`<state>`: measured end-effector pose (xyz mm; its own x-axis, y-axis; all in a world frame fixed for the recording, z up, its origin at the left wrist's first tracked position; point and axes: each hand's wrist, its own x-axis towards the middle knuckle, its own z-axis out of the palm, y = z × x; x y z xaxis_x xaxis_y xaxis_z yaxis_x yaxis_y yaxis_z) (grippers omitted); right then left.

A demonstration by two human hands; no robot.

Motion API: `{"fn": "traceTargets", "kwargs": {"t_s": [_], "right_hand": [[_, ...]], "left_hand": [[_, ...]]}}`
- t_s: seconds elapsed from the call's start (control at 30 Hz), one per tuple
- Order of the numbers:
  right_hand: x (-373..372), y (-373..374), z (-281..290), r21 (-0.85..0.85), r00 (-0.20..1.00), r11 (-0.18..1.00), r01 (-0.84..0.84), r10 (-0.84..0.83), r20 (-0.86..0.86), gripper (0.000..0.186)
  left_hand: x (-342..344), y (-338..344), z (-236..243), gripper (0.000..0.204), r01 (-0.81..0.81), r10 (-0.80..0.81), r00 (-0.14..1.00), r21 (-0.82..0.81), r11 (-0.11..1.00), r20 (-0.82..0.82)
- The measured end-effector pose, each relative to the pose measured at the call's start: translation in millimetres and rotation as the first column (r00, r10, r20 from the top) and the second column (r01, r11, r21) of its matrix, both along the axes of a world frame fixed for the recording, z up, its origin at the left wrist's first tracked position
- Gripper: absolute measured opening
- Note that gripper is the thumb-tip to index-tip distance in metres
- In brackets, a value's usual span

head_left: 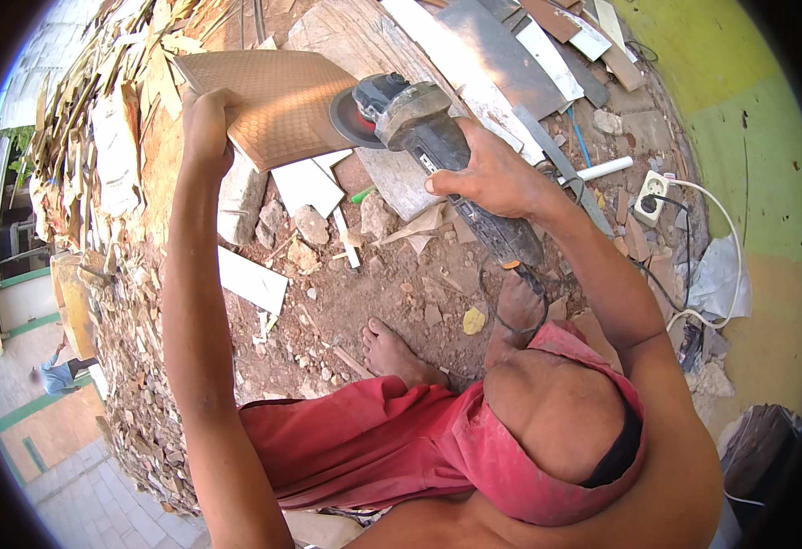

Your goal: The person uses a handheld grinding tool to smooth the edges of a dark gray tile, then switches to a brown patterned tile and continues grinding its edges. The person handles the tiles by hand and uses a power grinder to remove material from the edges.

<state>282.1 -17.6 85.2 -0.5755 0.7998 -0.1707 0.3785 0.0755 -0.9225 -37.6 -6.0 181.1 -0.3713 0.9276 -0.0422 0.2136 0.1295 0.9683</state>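
My left hand point(207, 128) grips the left edge of a brown tile point(268, 96), whose patterned underside faces up and which is tilted in the air. My right hand point(490, 174) is wrapped round the dark body of an angle grinder point(433, 133). The grinder's round cutting disc point(350, 119) meets the tile's right edge; whether it is spinning I cannot tell. A dark cord runs from the grinder's rear end past my foot. My left fingertips are partly hidden by the tile.
Bare feet point(392, 352) rest on rubble-strewn dirt. White tile offcuts point(254, 279) and stones lie close by. Boards and slabs point(492, 50) lie at the back. To the right, a white socket block point(652, 197) with cables sits by a green wall. Another person point(56, 375) is far left.
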Motion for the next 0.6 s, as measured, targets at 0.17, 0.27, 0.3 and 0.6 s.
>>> {"fn": "traceTargets", "kwargs": {"t_s": [0.17, 0.27, 0.3, 0.6], "right_hand": [[1, 4, -6, 0.022, 1.0, 1.0, -0.014, 0.015, -0.005, 0.082], [-3, 4, -5, 0.036, 0.999, 0.999, -0.025, 0.024, 0.027, 0.081], [-4, 3, -3, 0.037, 1.0, 0.999, -0.024, 0.024, 0.019, 0.081], [1, 6, -11, 0.006, 1.0, 1.0, -0.004, 0.004, 0.017, 0.08]], "left_hand": [[-1, 0, -1, 0.033, -0.01, 0.01, 1.0, -0.026, 1.0, -0.017], [0, 0, -2, 0.034, -0.033, 0.033, 0.999, -0.035, 0.999, -0.002], [-1, -1, -2, 0.035, -0.044, 0.044, 0.999, -0.033, 0.998, -0.006], [-9, 4, -7, 0.033, -0.014, 0.014, 1.0, -0.016, 1.0, -0.026]]}}
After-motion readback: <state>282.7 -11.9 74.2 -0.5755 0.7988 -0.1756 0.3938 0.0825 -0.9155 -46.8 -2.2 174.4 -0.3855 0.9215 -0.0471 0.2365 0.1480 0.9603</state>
